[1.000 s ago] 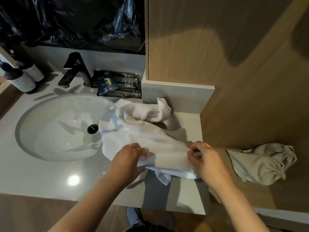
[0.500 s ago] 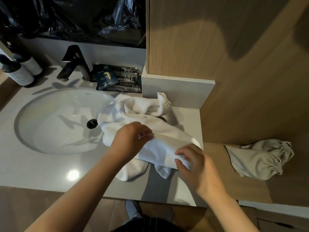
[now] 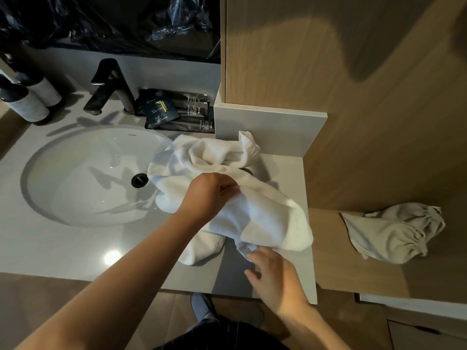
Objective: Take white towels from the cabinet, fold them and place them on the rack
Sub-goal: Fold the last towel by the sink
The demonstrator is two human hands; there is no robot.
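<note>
**One white towel under both your hands, bunched on the counter**

The wooden wall panel [image 3: 328, 59] rises beyond your right hand, and the grey countertop [image 3: 50, 248] spreads under both hands. One oval basin [image 3: 75, 178] lies to the left of your left hand.

There is one white towel [image 3: 265, 218]. It lies crumpled on the counter between the basin's rim and the panel, with one edge drooping over the basin and a loose corner hanging toward you.

Your left hand [image 3: 209, 195] sits on top of the towel, fingers curled and pinching a fold near its middle. Your right hand [image 3: 275, 274] is nearer to you, just below the towel's hanging edge. Its fingers are loose and spread and grip nothing. Whether the fingertips touch the hem cannot be told.

One grey cloth [image 3: 389, 233] lies bunched on the wooden ledge [image 3: 341, 269], well to the right of your right hand and apart from the towel.

Beyond your left hand stand one dark faucet [image 3: 108, 87] and, further left, two dark-capped bottles [image 3: 27, 104] side by side. A cluster of dark sachets [image 3: 174, 112] lies just beyond the towel; their number is unclear. One black drain [image 3: 139, 180] sits in the basin, just left of the towel.
</note>
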